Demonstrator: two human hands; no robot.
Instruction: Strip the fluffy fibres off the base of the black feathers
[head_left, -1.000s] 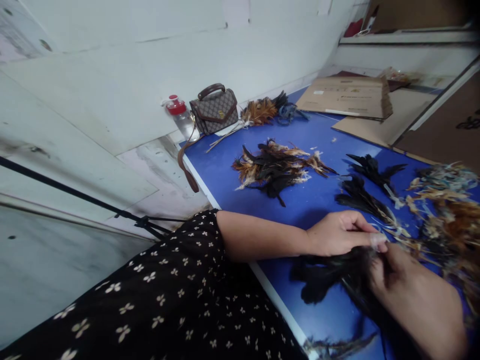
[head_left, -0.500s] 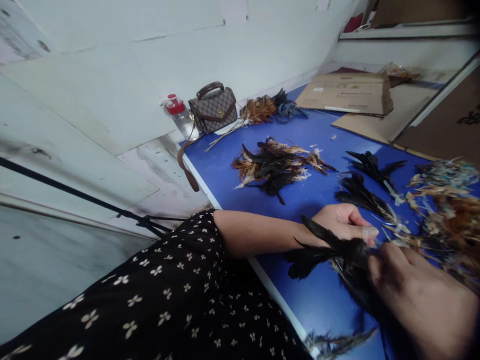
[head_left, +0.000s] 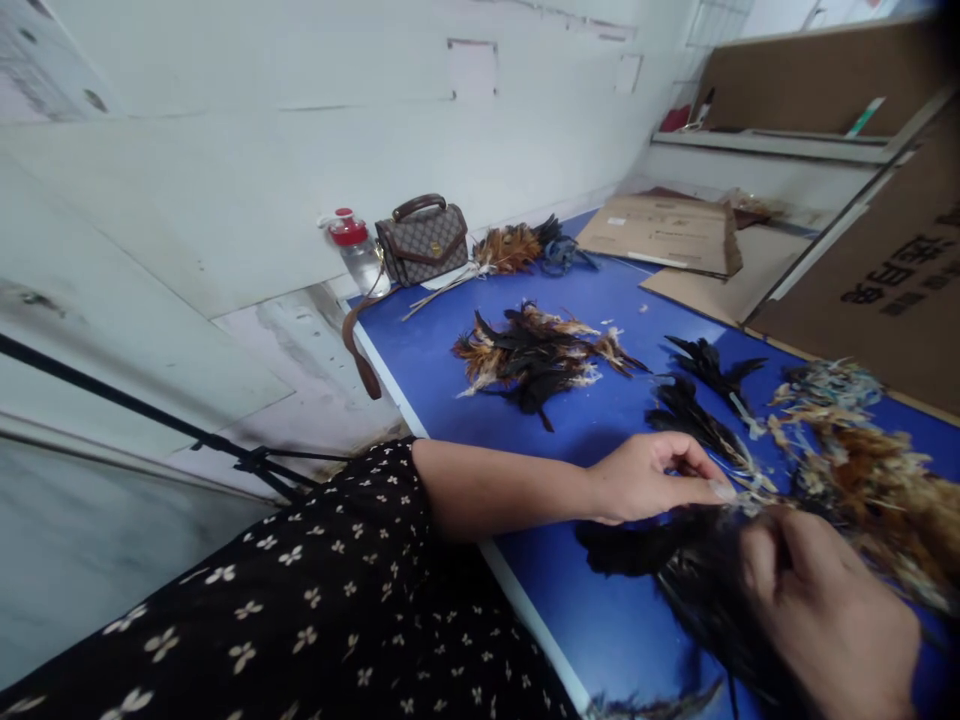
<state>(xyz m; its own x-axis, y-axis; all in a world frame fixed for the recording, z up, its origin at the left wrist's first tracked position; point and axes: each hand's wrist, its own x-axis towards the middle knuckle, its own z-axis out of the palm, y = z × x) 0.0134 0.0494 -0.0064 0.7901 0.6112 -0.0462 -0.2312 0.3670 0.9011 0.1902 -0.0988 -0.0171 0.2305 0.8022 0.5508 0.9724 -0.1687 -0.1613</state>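
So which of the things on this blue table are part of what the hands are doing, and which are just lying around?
In hand:
left hand
right hand
black feather bunch, gripped by both
loose brown feather heap, beside them

Lying about:
mixed feather pile
handbag
water bottle
flattened cardboard

Brown handbag (head_left: pixel 421 239), red-capped bottle (head_left: pixel 355 250) at wall; mixed feather pile (head_left: pixel 536 357) mid blue table (head_left: pixel 600 420); flat cardboard (head_left: pixel 660 232) beyond.
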